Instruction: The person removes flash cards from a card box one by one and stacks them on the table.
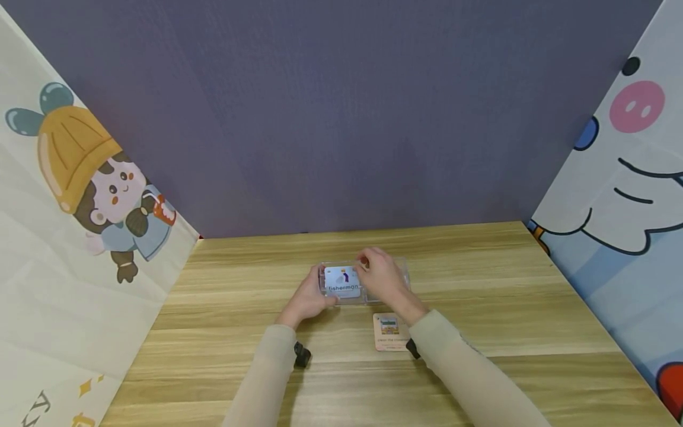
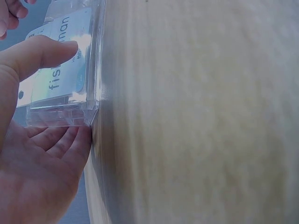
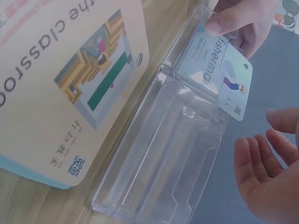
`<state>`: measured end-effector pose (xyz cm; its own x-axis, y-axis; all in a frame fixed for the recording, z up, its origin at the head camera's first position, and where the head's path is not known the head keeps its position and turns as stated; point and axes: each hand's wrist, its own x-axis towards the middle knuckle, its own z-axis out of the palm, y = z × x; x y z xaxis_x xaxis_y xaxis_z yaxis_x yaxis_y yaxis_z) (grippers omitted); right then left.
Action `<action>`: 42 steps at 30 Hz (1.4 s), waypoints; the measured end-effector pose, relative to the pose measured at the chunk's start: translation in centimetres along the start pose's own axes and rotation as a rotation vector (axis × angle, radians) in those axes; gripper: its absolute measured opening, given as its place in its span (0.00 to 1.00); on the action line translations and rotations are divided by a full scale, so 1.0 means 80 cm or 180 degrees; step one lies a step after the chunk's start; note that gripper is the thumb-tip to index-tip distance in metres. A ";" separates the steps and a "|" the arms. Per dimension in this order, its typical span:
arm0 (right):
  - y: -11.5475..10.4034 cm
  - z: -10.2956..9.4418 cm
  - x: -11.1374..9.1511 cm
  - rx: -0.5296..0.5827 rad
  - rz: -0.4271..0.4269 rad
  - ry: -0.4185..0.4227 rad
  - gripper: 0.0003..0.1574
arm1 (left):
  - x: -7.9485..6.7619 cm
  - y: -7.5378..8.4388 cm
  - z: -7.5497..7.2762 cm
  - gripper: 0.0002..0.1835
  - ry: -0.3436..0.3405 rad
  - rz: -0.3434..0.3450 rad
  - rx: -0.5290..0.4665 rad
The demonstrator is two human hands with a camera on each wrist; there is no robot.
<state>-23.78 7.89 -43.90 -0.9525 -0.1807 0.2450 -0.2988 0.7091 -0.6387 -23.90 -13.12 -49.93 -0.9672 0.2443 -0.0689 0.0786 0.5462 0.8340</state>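
A see-through plastic box point(image 3: 154, 154) with two compartments lies on the table. In its left compartment is a pale blue card point(image 1: 341, 283) printed "fisherman"; in the right wrist view the card's far edge tilts out past the box's rim. My left hand point(image 1: 309, 296) grips the box's left end, its thumb over the card and its other fingers around the end wall. Over the right compartment hovers my right hand point(image 1: 381, 276), fingers loosely bent, apart from the card in the right wrist view. Nothing shows between those fingers.
A stack of cards point(image 1: 389, 335), topped by a peach one about the classroom, lies in front of the box, partly under my right wrist. The wooden table point(image 1: 240, 332) meets a dark wall point(image 1: 341, 130) behind, with cartoon-printed sheets on both sides.
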 end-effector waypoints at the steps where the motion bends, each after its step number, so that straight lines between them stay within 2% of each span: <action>1: 0.000 0.001 0.001 -0.0001 -0.0007 -0.0015 0.15 | 0.000 0.000 0.000 0.55 -0.0002 -0.0009 -0.0001; 8: -0.002 0.005 0.004 -0.0032 -0.0074 -0.0048 0.15 | -0.001 0.001 0.000 0.56 0.0006 -0.0008 0.0019; 28: -0.002 0.019 0.006 -0.0180 0.0024 -0.0217 0.15 | 0.001 -0.002 0.000 0.54 -0.0008 -0.0001 0.0023; 42: 0.000 0.024 0.004 -0.0416 -0.0184 -0.0183 0.09 | 0.000 0.001 0.000 0.54 0.0007 0.0025 0.0010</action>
<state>-24.20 6.53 -45.21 -0.9369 -0.2599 0.2339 -0.3466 0.7784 -0.5234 -23.87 -13.09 -49.87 -0.9671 0.2468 -0.0611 0.0869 0.5468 0.8328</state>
